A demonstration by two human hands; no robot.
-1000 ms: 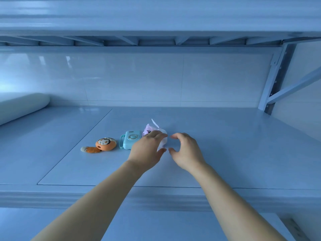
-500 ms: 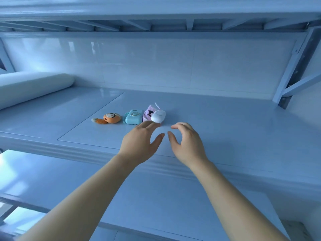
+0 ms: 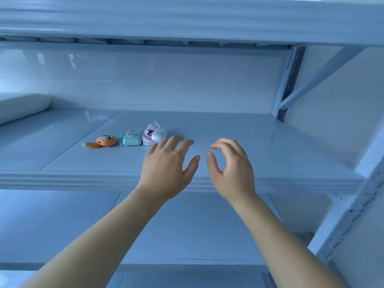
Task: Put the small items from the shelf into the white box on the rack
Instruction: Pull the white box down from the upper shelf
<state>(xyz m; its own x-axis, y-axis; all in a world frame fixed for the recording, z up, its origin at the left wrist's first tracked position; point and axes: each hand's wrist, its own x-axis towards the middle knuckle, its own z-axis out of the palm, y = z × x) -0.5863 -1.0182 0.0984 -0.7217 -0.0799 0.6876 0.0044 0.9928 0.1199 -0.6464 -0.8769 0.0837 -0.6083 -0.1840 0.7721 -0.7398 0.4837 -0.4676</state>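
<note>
I see four small items in a short row on the middle shelf [image 3: 239, 129] of the white rack, left of centre. From the left: an orange round toy [image 3: 106, 140] with a cartoon face on top, with a small orange tail-like piece [image 3: 91, 145] lying against its left side; a teal camera-shaped gadget [image 3: 131, 138] just beside it; a pink packet [image 3: 148, 135] with a dark print, leaning against the gadget's right edge; and a white oval case [image 3: 159, 134] resting in front of the packet's right side, touching it.

My left hand [image 3: 166, 167] hovers above the front part of the shelf, palm down, fingers spread wide and holding nothing. Its fingertips [image 3: 178, 138] reach close to the white oval case, but I cannot tell whether they touch it. My right hand [image 3: 232, 169] hangs beside the left, apart from it, fingers loosely curled and thumb set apart from them, also with nothing in it. It is well to the right of the items.

Both bare forearms come up from the bottom of the view, crossing in front of the lower shelf [image 3: 62, 221]. At the far left of the middle shelf lies a white roll [image 3: 20, 107] of padded material. A diagonal brace [image 3: 324, 69] and an upright post [image 3: 289, 80] stand at the right rear. I cannot see the white box here.
</note>
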